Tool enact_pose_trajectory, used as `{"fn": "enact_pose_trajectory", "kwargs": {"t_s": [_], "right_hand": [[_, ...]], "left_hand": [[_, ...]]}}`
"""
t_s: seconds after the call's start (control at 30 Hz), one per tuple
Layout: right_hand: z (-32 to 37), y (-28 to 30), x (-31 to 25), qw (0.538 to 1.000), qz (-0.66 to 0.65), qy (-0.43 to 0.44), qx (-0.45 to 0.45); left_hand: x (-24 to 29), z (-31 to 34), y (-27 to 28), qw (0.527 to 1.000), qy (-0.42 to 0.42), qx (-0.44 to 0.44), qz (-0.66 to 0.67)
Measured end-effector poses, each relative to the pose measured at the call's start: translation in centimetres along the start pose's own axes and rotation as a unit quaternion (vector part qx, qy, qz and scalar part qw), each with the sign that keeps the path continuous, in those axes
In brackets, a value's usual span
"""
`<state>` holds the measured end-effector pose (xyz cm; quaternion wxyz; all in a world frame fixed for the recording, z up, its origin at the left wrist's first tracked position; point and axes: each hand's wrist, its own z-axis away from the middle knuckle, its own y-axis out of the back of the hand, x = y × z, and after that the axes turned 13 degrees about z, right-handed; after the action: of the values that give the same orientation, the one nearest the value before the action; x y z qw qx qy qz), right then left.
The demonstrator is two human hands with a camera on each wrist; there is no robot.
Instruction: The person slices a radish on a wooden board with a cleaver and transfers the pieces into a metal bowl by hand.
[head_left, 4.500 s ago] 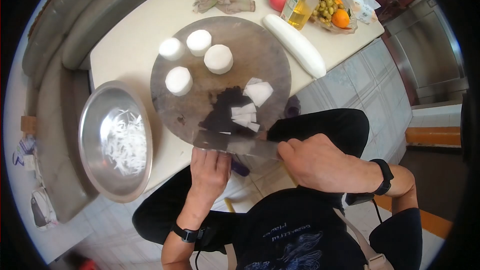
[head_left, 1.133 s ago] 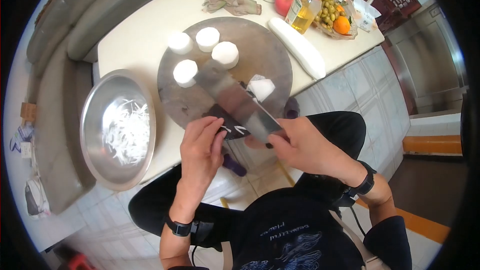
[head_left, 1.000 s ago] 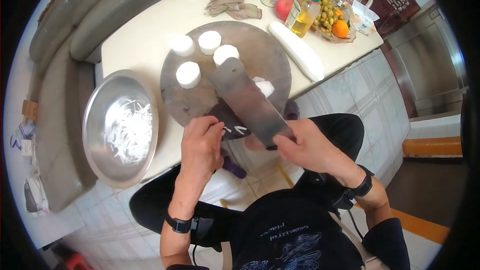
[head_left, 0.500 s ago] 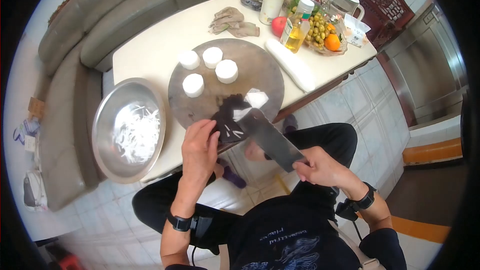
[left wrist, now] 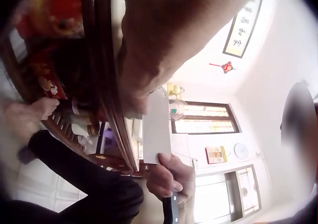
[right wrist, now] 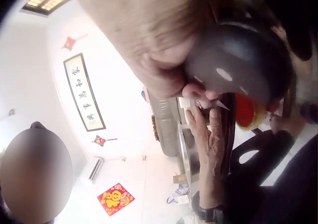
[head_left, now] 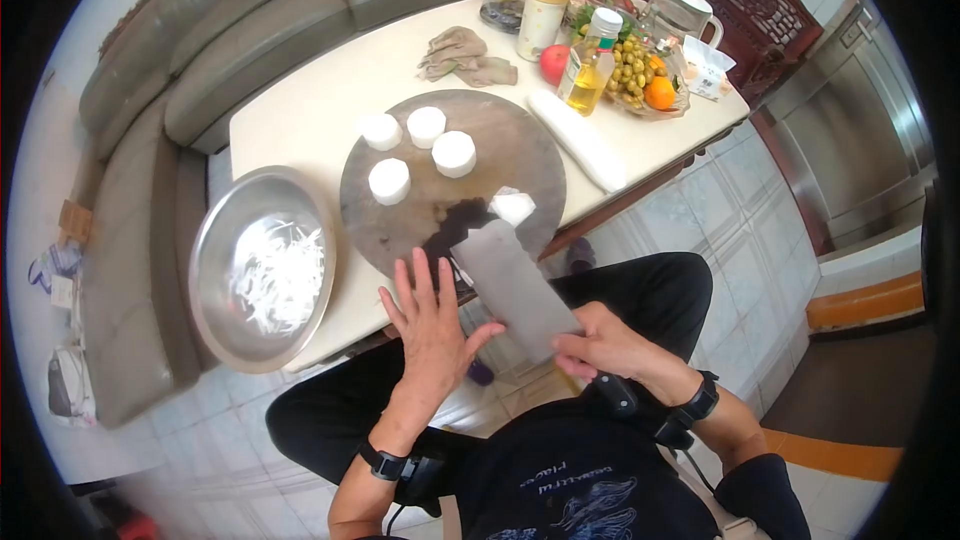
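In the head view, my right hand point(head_left: 618, 345) grips a cleaver point(head_left: 512, 285) by its handle, the broad blade reaching over the near edge of a round chopping board point(head_left: 510, 135). My left hand point(head_left: 432, 335) is spread, fingers straight, at the board's near edge left of the blade. A dark wet patch point(head_left: 455, 225) lies beyond the fingertips. White radish chunks point(head_left: 454, 154), several in all, stand at the board's far left. Flat radish pieces point(head_left: 514, 206) lie right of the patch. The left wrist view shows the cleaver's black handle point(left wrist: 170, 209) in the right fist.
A steel basin point(head_left: 205, 310) with white radish shreds point(head_left: 280, 275) stands at the table's left. A whole white radish point(head_left: 578, 140) lies right of the board. Behind are a cloth point(head_left: 460, 55), an oil bottle point(head_left: 588, 75), an apple point(head_left: 554, 64) and a fruit bowl point(head_left: 665, 112).
My left hand has gone from bent fingers at the board's edge to spread, straight fingers. The cleaver, earlier lying across the near edge, has swung up and then back toward the body. The view has tilted.
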<state>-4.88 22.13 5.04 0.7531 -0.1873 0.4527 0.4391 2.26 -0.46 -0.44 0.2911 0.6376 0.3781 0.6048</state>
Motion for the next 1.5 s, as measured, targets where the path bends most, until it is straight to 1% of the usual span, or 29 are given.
{"fn": "enact_pose_trajectory", "kwargs": {"t_s": [0.07, 0.13, 0.3, 0.4, 0.47, 0.5, 0.53, 0.63, 0.67, 0.73, 0.77, 0.8, 0.9, 0.93, 1.0, 1.03, 1.07, 1.13, 1.17, 1.2, 1.27, 1.3, 1.33, 1.4, 1.43, 1.47, 1.5], "right_hand": [[-0.5, -0.5, -0.3, 1.0, -0.02, -0.007, -0.006], [-0.9, -1.0, -0.7, 0.999, -0.037, -0.039, 0.002], [-1.5, -1.3, -0.8, 0.995, -0.086, -0.039, -0.017], [-1.6, -1.5, -2.2, 0.994, -0.103, -0.037, -0.027], [-1.9, -1.7, -3.5, 0.993, -0.105, -0.034, -0.037], [-2.2, -1.9, -4.2, 0.994, -0.1, -0.016, -0.047], [-2.5, -2.2, -4.8, 0.994, -0.094, 0.0, -0.058], [-3.6, -3.1, -6.9, 0.995, -0.066, 0.027, -0.076], [-3.9, -3.5, -7.7, 0.994, -0.061, 0.031, -0.083], [-4.4, -4.2, -9.0, 0.994, -0.019, 0.055, -0.096], [-4.6, -4.6, -9.4, 0.993, -0.014, 0.057, -0.103], [-4.8, -4.9, -9.7, 0.993, 0.003, 0.056, -0.105], [-5.0, -5.6, -10.0, 0.991, 0.028, 0.058, -0.113], [-5.0, -5.6, -10.0, 0.991, 0.031, 0.06, -0.115], [-4.3, -5.4, -10.2, 0.99, 0.033, 0.068, -0.121], [-3.9, -5.3, -10.2, 0.989, 0.031, 0.077, -0.126], [-3.7, -5.2, -10.0, 0.989, 0.028, 0.075, -0.123], [-3.0, -4.7, -9.3, 0.995, 0.018, 0.076, -0.068], [-2.7, -4.0, -9.0, 0.995, 0.01, 0.079, -0.059], [-2.1, -3.4, -8.7, 0.996, 0.006, 0.076, -0.05], [-0.9, -2.0, -8.4, 0.997, -0.009, 0.072, -0.001], [-0.3, -1.3, -8.0, 0.998, -0.008, 0.052, 0.035], [0.2, -0.6, -7.6, 0.998, -0.014, 0.049, 0.045], [1.3, 1.0, -6.7, 0.992, -0.04, 0.05, 0.108], [1.8, 1.8, -6.2, 0.99, -0.044, 0.038, 0.127], [2.2, 2.3, -5.9, 0.986, -0.07, 0.031, 0.152], [2.5, 2.9, -5.5, 0.983, -0.056, 0.036, 0.169]], "left_hand": [[-0.2, 0.0, -0.2, 1.0, 0.0, -0.002, 0.018], [-0.3, 0.1, -0.4, 0.999, -0.001, 0.005, 0.032], [-0.5, 0.1, -0.1, 0.998, -0.01, 0.019, 0.059], [-0.6, -0.4, 1.0, 0.996, -0.004, 0.054, 0.075], [-1.5, -0.9, 2.1, 0.981, -0.044, 0.153, 0.113], [-1.4, -1.2, 3.0, 0.966, -0.055, 0.222, 0.117], [-1.6, -1.4, 3.9, 0.965, -0.054, 0.23, 0.112], [-2.1, -1.6, 6.1, 0.917, -0.022, 0.356, 0.178], [-2.5, -1.6, 6.6, 0.915, -0.02, 0.364, 0.172], [-3.4, -1.5, 7.2, 0.876, 0.005, 0.41, 0.255], [-4.0, -1.6, 7.5, 0.858, 0.004, 0.436, 0.271], [-4.6, -1.6, 7.8, 0.856, 0.006, 0.442, 0.268], [-6.2, -1.3, 8.7, 0.818, 0.052, 0.482, 0.311], [-6.8, -1.2, 8.9, 0.816, 0.054, 0.484, 0.311], [-8.3, -1.2, 9.0, 0.821, 0.073, 0.513, 0.241], [-9.0, -1.2, 8.9, 0.834, 0.05, 0.513, 0.196], [-9.3, -0.9, 9.0, 0.836, 0.049, 0.509, 0.198], [-8.7, -0.7, 9.5, 0.874, 0.094, 0.453, 0.149], [-8.3, -0.8, 9.7, 0.871, 0.121, 0.442, 0.176], [-8.0, -0.9, 9.7, 0.874, 0.118, 0.434, 0.182], [-7.7, -1.4, 9.9, 0.873, 0.033, 0.485, 0.045], [-7.7, -2.0, 10.0, 0.86, -0.006, 0.51, -0.023], [-7.5, -2.3, 9.8, 0.864, -0.013, 0.504, -0.016], [-6.8, -2.6, 9.4, 0.86, -0.035, 0.502, 0.083], [-5.7, -2.6, 9.1, 0.88, -0.04, 0.462, 0.097], [-4.8, -3.1, 8.1, 0.883, -0.044, 0.456, 0.101], [-3.8, -3.6, 7.0, 0.892, -0.068, 0.426, 0.133]]}}
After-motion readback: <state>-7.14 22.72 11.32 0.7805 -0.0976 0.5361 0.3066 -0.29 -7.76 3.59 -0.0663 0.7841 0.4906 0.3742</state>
